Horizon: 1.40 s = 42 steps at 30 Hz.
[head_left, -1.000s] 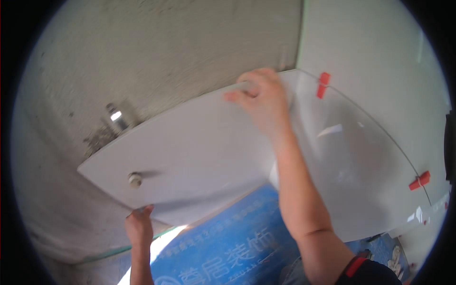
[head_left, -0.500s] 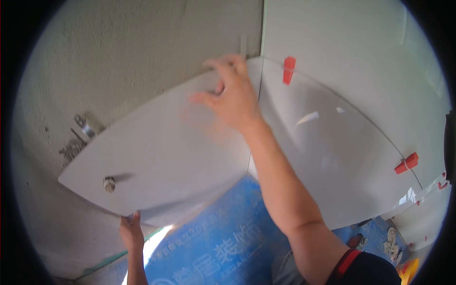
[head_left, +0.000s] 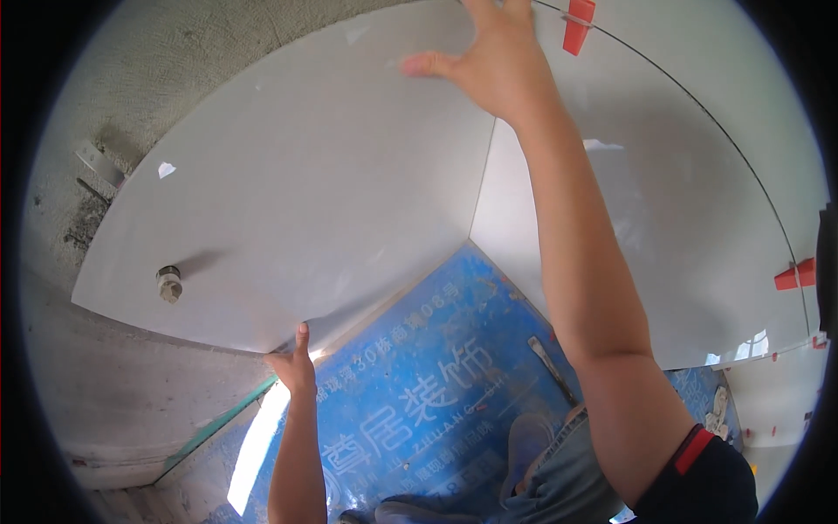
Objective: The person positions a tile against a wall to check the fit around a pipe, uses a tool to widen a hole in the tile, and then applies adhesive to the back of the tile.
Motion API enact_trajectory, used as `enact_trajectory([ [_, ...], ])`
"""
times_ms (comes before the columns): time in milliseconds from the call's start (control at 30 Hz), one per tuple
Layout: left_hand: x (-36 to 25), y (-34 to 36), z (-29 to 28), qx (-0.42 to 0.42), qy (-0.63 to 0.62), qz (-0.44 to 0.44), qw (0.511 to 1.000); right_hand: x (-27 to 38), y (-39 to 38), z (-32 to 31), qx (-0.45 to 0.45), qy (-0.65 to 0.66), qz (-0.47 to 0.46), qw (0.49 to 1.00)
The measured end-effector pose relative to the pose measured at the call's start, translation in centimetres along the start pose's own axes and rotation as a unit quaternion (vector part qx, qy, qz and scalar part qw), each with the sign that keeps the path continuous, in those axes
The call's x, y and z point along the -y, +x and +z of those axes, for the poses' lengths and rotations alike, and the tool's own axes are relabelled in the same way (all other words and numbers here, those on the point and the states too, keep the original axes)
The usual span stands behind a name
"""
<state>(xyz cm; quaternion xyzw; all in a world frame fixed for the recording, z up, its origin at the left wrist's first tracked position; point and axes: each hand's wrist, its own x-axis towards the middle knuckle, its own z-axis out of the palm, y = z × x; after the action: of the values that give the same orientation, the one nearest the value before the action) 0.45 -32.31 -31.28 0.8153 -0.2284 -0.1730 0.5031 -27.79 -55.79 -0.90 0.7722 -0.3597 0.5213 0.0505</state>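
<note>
A large glossy white tile (head_left: 297,157) stands against the rough cement wall, meeting the tiled wall at a corner. My left hand (head_left: 292,367) grips its lower edge, thumb upright on the face and fingers partly hidden. My right hand (head_left: 497,65) is at the tile's upper right, fingers spread and the tips of some cut off at the top; whether it touches the face is unclear. A pipe fitting (head_left: 169,281) protrudes through the tile at left. Red wedge clips (head_left: 578,24) (head_left: 794,274) sit on the right wall's tile joint.
Blue printed sheeting (head_left: 384,410) covers the floor. A metal bar tool (head_left: 550,362) lies by the right wall's foot. A bracket (head_left: 98,162) sticks out of the cement at upper left. My legs (head_left: 567,472) and feet are below, and white rags (head_left: 717,410) lie at far right.
My view has tipped downward, bringing the bar tool and my feet in. My right hand has left the top edge and opened. My left hand stays on the lower edge.
</note>
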Motion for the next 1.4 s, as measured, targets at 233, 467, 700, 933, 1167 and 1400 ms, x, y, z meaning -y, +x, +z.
enact_trajectory([
  [233, 1.3, 0.4, 0.8, -0.029, -0.034, 0.029, 0.999, -2.4, 0.8, 1.2, 0.015, -0.045, -0.004, 0.999],
  [467, -0.1, -0.2, -1.1, -0.029, -0.116, 0.068, 0.991, 0.3, 1.1, 1.4, -0.013, 0.086, 0.041, 0.995],
  [700, 0.5, -0.4, 1.4, -0.066, -0.013, 0.025, 0.997, -1.5, 0.3, 0.5, -0.004, 0.069, 0.058, 0.996],
  [933, 0.9, 0.0, 1.2, -0.096, -0.039, 0.065, 0.993, 1.1, 0.7, 2.2, -0.002, 0.121, 0.020, 0.992],
  [1167, 2.4, 1.3, 1.8, -0.070, 0.050, 0.037, 0.996, -0.8, -0.1, 1.8, -0.061, 0.010, -0.012, 0.998],
  [1400, 0.5, -0.4, -0.7, -0.077, 0.082, -0.074, 0.991, 1.8, -0.5, 2.3, -0.025, -0.022, -0.020, 0.999],
])
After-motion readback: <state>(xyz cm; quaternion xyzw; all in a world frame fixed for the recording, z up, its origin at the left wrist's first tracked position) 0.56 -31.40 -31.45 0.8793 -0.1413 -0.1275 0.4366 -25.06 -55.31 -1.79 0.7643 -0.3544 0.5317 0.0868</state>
